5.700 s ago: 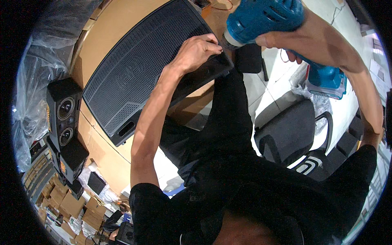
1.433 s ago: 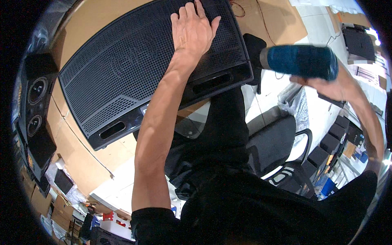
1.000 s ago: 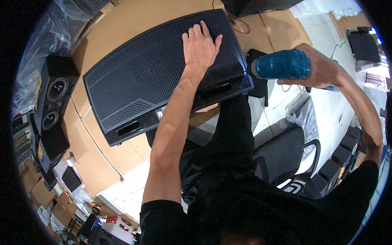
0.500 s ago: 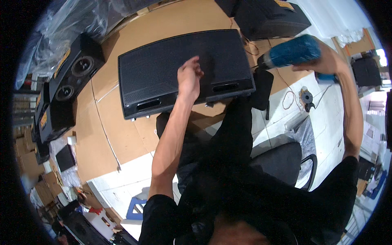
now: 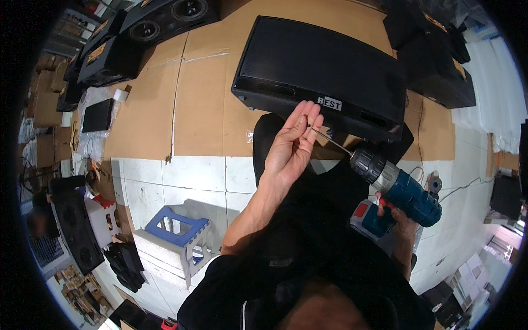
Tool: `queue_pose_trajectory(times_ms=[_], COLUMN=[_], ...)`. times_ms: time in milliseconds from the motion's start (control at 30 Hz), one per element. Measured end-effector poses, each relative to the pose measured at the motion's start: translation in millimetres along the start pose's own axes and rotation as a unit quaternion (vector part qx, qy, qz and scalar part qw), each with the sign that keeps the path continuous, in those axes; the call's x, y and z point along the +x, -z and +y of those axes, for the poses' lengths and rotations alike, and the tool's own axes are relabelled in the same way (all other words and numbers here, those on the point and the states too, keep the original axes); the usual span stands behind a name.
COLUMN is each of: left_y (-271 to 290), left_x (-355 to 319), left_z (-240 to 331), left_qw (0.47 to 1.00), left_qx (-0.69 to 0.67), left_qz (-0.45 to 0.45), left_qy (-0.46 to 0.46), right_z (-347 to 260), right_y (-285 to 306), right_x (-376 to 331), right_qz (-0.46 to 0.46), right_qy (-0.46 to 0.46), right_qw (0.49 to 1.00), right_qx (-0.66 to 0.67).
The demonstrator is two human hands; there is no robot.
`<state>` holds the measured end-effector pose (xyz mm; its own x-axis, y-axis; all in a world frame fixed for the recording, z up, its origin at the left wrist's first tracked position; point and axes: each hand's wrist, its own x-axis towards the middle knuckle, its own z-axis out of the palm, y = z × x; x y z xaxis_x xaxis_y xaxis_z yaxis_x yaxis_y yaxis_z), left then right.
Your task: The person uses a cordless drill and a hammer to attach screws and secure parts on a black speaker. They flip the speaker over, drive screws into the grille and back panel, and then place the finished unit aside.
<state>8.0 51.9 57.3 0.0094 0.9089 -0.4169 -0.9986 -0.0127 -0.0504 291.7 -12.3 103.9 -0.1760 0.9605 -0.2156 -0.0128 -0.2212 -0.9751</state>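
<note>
My right hand [image 5: 403, 224] grips a blue-green cordless drill [image 5: 410, 192], with fingers at its red trigger. Its long thin bit [image 5: 334, 139] points up and left into my left hand [image 5: 290, 144]. That hand is palm up, fingers fairly straight and thumb pressed in against them. At the bit's tip, between thumb and fingers, is a small dark piece too small to name. Just beyond both hands lies a black speaker cabinet [image 5: 324, 60] with a pale nameplate [image 5: 330, 103] on its near side. The cabinet is close to my knees, and neither hand visibly grips it.
Cardboard sheeting [image 5: 206, 110] covers the floor under the cabinet. Other black speakers [image 5: 165, 22] stand at the far left, and more cabinets [image 5: 434, 66] at the right. A blue and white step stool [image 5: 176, 225] is at my left. A reel-like grey object [image 5: 434, 184] lies beside the drill.
The drill has come down from the raised right side to in front of me. My left hand has left the cabinet top and turned palm up at the bit's tip. The view has shifted.
</note>
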Motion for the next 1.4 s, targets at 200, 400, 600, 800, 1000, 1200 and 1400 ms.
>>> queue_pose_trajectory(times_ms=[200,400,600,800,1000,1200,1400], left_y=[-3.5,-3.8,-0.5,8.5,12.0,21.8,15.8], left_x=[-15.2,-14.4,-10.8,-1.2,12.7,42.8,90.3], left_z=[8.6,9.4,8.8,3.9,13.0,38.5,75.3], left_qw=[0.999,0.999,0.985,0.955,0.968,0.996,0.985], left_qx=[-0.022,0.013,0.137,0.246,0.186,0.044,-0.078], left_qz=[-0.025,-0.028,-0.030,-0.014,-0.009,0.029,0.119], left_qy=[-0.017,-0.037,-0.102,-0.166,-0.167,-0.073,-0.093], right_z=[2.2,10.5,21.6,24.6,15.6,6.5,-30.8], right_y=[-3.9,3.1,8.7,6.0,-12.1,-43.0,-102.0], right_x=[4.2,10.8,16.6,21.1,44.9,94.6,177.8], right_qz=[-0.038,-0.086,-0.097,-0.084,-0.091,-0.079,-0.108], right_qy=[0.028,0.001,-0.010,-0.018,-0.039,-0.039,-0.082], right_qw=[0.999,0.996,0.995,0.996,0.995,0.991,0.968], right_qx=[-0.020,0.014,0.030,-0.029,-0.006,-0.098,-0.213])
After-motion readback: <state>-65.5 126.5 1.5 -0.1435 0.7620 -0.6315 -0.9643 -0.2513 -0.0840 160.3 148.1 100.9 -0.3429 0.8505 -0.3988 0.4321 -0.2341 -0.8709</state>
